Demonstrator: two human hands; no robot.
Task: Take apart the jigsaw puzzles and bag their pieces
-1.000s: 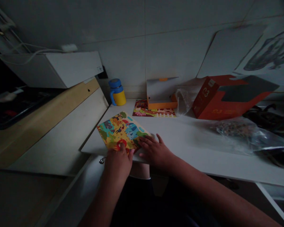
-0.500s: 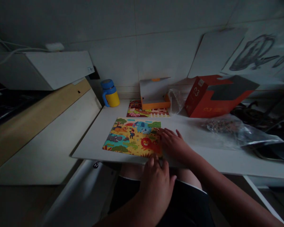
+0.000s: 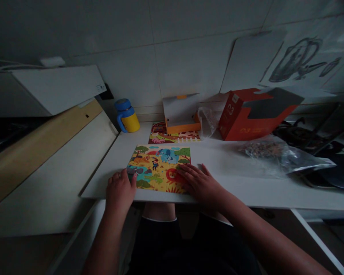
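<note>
Head view: the left hand [image 3: 120, 190] rests on the worktop [image 3: 226, 164] with its fingers loosely bent and close together. Their tips lie on the near left corner of the animal picture board [image 3: 159, 166]. The right hand [image 3: 200, 183] lies palm down, fingers slightly spread. Its fingertips cover the near right corner of the board, beside the printed lion. Neither hand pinches anything.

The animal picture board lies flat near the front edge of the worktop, between the two hands, its long side running left to right.

Positions relative to the board:
- Just behind it: a second picture board [image 3: 159, 136], flat, partly under an open orange box [image 3: 181, 114].
- Behind and to the left: a yellow mug [image 3: 128, 116] with a blue lid, upright against the wall.
- Behind and to the right: a crumpled clear bag [image 3: 208, 121] and a red carton [image 3: 250, 114], the bag touching the orange box.
- To the right, well apart: a plastic bag of small pieces [image 3: 278, 154].
- Far left, above worktop level: a white box [image 3: 57, 88].
</note>
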